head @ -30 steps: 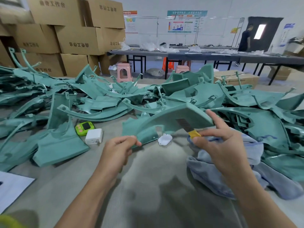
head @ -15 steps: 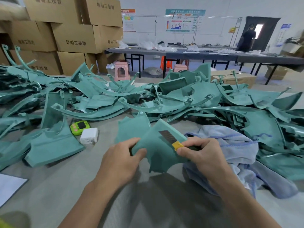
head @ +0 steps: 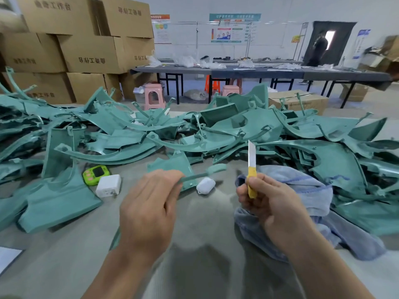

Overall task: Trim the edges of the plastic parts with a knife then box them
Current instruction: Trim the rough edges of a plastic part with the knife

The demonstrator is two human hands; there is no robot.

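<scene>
Evenly and brightly lit, perhaps from overhead; soft shadows on the near table [head: 64,255]. Glare at the far doorway [head: 329,37]. Bowed at the edges, smeared far right.

We hold a green plastic part [head: 183,167] in our left hand [head: 149,210], gripped by its thin edge above the grey table [head: 64,266]. Our right hand [head: 269,203] holds a yellow knife [head: 251,169] with its blade pointing up, apart from the part. A blue cloth [head: 302,186] lies just right of the knife. Left of the part sit a white charger [head: 108,186] and a green gadget [head: 95,172]. Behind the part is a big pile of green parts [head: 216,130].
</scene>
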